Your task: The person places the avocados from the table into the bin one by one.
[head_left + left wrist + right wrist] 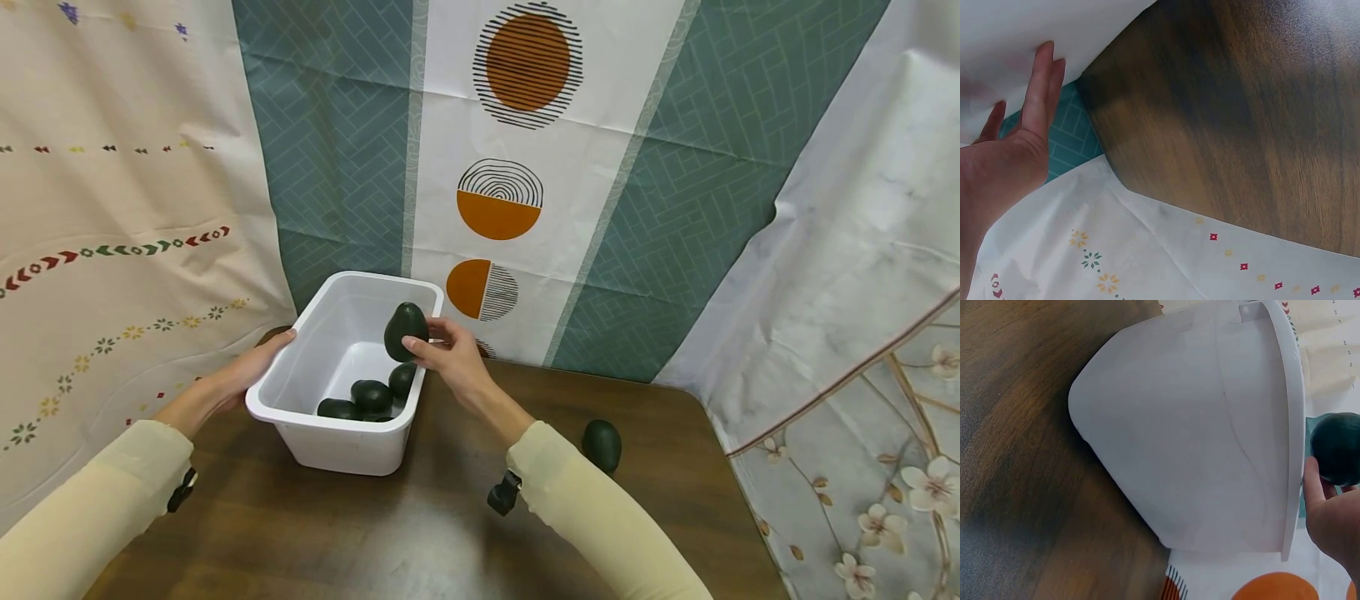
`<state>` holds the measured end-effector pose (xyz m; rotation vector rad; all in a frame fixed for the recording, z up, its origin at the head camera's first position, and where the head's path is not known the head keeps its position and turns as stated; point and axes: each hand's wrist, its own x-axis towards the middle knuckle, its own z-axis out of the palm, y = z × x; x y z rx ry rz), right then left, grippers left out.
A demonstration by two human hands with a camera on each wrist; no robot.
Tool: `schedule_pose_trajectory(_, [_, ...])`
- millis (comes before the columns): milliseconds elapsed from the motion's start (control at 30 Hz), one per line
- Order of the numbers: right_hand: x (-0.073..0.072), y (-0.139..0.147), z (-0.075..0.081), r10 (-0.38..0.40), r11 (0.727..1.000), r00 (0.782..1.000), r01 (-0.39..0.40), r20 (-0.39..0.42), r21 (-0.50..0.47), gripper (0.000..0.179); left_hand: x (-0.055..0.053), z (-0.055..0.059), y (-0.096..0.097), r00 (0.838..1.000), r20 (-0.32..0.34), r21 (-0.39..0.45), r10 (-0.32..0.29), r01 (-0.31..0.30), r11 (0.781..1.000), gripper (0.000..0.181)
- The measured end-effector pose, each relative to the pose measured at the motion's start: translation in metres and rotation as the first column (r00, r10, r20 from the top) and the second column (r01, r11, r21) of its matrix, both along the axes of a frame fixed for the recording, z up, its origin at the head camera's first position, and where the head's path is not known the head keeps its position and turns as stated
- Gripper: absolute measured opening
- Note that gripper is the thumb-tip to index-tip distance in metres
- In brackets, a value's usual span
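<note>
A white plastic bin stands on the wooden table, with several dark green avocados gathered at its near end. My right hand holds another avocado between thumb and fingers, above the bin's right rim. In the right wrist view this avocado shows just past the rim, partly cut off by the frame. Along the bin's left side, my left hand touches the outer wall. Its fingers lie straight against that wall in the left wrist view.
One more avocado lies on the table to the right, beside the right forearm. Patterned cloths hang behind the table and on both sides. The bin stands near the table's back left corner.
</note>
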<state>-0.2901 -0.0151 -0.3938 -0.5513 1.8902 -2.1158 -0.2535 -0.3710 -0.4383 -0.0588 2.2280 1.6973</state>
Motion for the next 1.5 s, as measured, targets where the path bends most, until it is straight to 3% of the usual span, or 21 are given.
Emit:
schedule_pose_trajectory(533, [0.001,-0.004,-0.003,0.022,1.000,0.999,-0.022,-0.037,-0.005,0.043,-0.002,-0.002,-0.002,1.000,0.008,0.008,-0.001,0.001,1.000,0.088])
schedule_pose_trajectory(900, [0.004,0.004,0.001,0.051,0.999,0.995,-0.049,-0.084,0.024,0.039,0.000,0.001,-0.002,1.000,-0.005,-0.032,-0.003,0.002,0.999,0.089])
schedule_pose_trajectory(1267, [0.006,0.030,0.005,0.097,0.982,0.979,-0.065,-0.179,0.178,0.040,-0.003,-0.001,-0.002,1.000,-0.013,-0.002,-0.028,0.028,1.000,0.088])
schedule_pose_trajectory(1500, [0.003,0.055,0.004,0.125,0.962,0.969,-0.066,-0.213,0.265,0.044,-0.007,-0.003,-0.006,0.998,0.018,0.056,-0.063,0.062,0.996,0.084])
